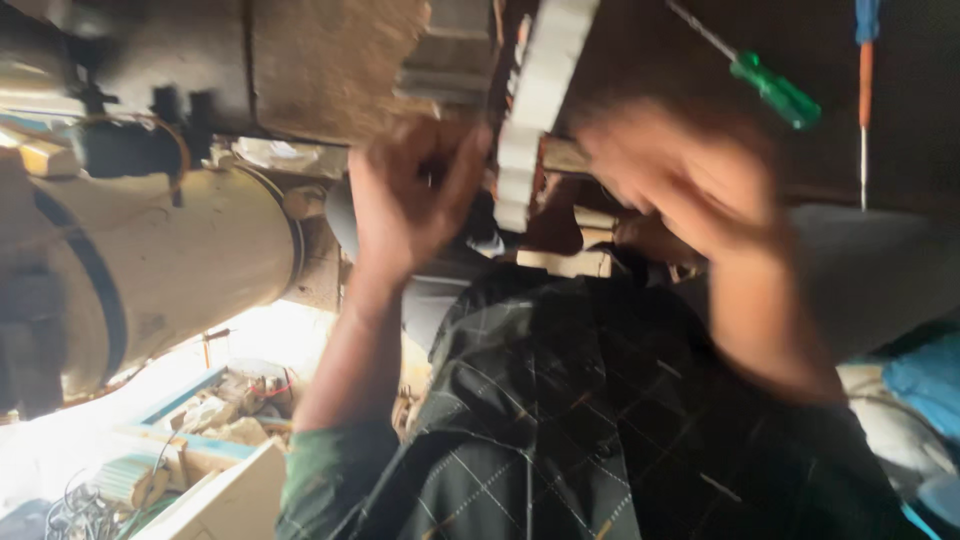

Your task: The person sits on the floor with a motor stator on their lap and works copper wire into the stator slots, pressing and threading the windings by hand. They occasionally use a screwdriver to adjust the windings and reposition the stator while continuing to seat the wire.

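The dark checked shirt (600,420) filled the foreground. Above it, the left hand (410,195) gripped beside the white toothed wheel (535,100); the blurred right hand's (690,180) grasp was unreadable. Steadier, slower hands would probably help.

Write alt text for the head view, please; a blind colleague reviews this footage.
Two bare hands reach up to a white toothed part: the left hand grips beside it, the right hand is motion-blurred. A large pale cylinder sits at left; a green-handled screwdriver lies at upper right.
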